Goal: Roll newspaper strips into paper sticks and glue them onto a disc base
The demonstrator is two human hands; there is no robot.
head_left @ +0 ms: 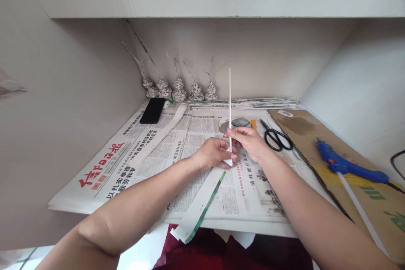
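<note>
Paper tube [230, 97] apparently being rolled

Even turning seems needed. Tip up, long axis vertical, it is pinched over the middle of the surface [268, 228] by fingers of the left hand [211, 153] at its base, the right hand [248, 140] higher. The near edge is crossed by a paper strip [199, 206]

Left arm [139, 194] bare, elbow [95, 238] bent, reaching forward and inward from lower left; right arm [297, 194] bare, slanting in from lower right. Hands close together ahead of the body. Left hand [211, 154] lower, fingers curled, thumb [233, 156] extended rightward. Right hand [248, 140] slightly higher, thumb and forefinger pinched together
</note>
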